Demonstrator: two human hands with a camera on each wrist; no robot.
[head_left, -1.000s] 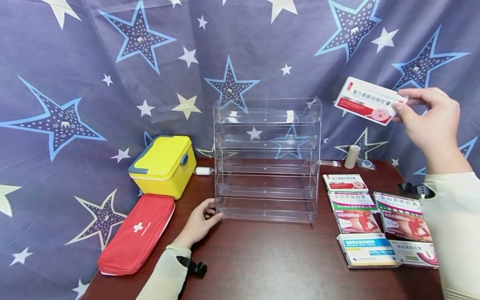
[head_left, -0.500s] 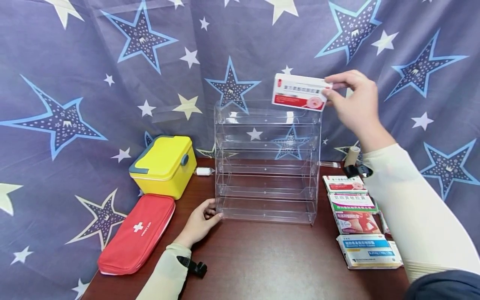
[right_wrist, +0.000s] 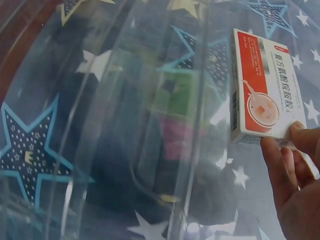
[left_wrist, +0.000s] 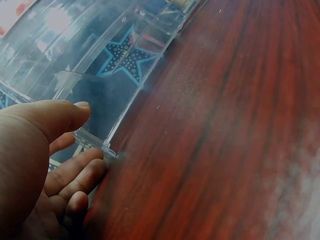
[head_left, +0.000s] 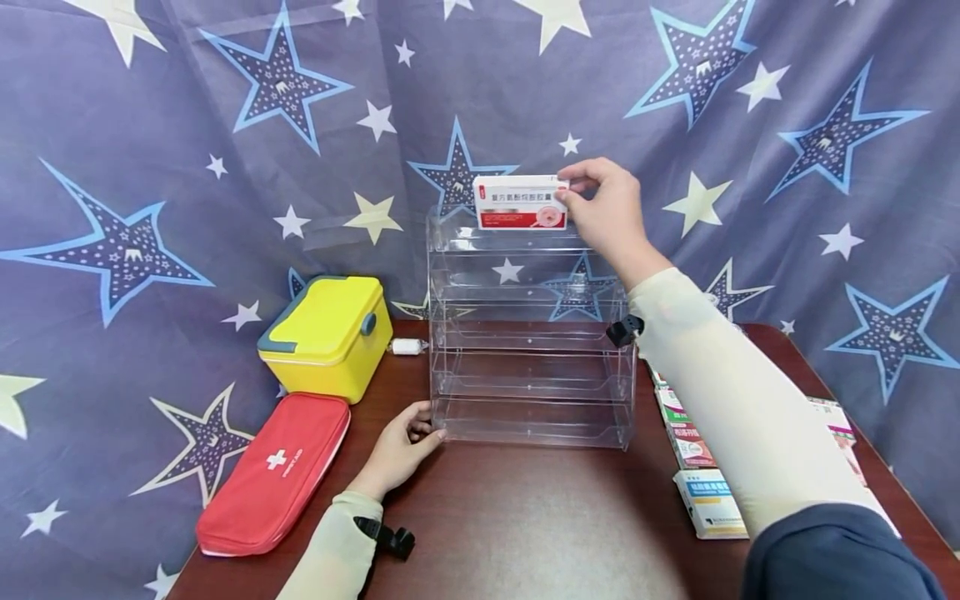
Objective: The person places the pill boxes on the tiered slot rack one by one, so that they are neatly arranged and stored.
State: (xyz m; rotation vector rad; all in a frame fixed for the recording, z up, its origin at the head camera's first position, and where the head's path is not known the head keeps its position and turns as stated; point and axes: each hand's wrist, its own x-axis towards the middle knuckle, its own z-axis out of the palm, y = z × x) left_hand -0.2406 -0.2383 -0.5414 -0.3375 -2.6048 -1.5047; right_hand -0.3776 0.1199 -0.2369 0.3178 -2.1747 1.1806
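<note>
My right hand [head_left: 609, 208] pinches one end of a white and red medicine box [head_left: 514, 198] between thumb and fingers. The box is upright, its printed front facing me, and overlaps the top tier of a clear stepped display rack [head_left: 531, 385]. In the right wrist view the thumb lies on the front of the medicine box [right_wrist: 257, 80] and the fingertips are at its lower end. Down at the rack's front left corner, my left hand [head_left: 399, 448] holds the edge. Its thumb [left_wrist: 75, 114] is on one side of the clear panel, with the other fingers around the corner.
A yellow lidded case [head_left: 330, 333] and a red first-aid pouch [head_left: 277, 475] stand at the left. Several medicine boxes [head_left: 708, 504] lie at the right, partly hidden by my right sleeve [head_left: 735, 417]. A small white roll [head_left: 407, 347] lies beside the rack. A starry curtain hangs behind.
My right hand has carried the medicine box leftward from the right side to the rack's top tier, levelling it on the way. My left hand has stayed at the rack's corner.
</note>
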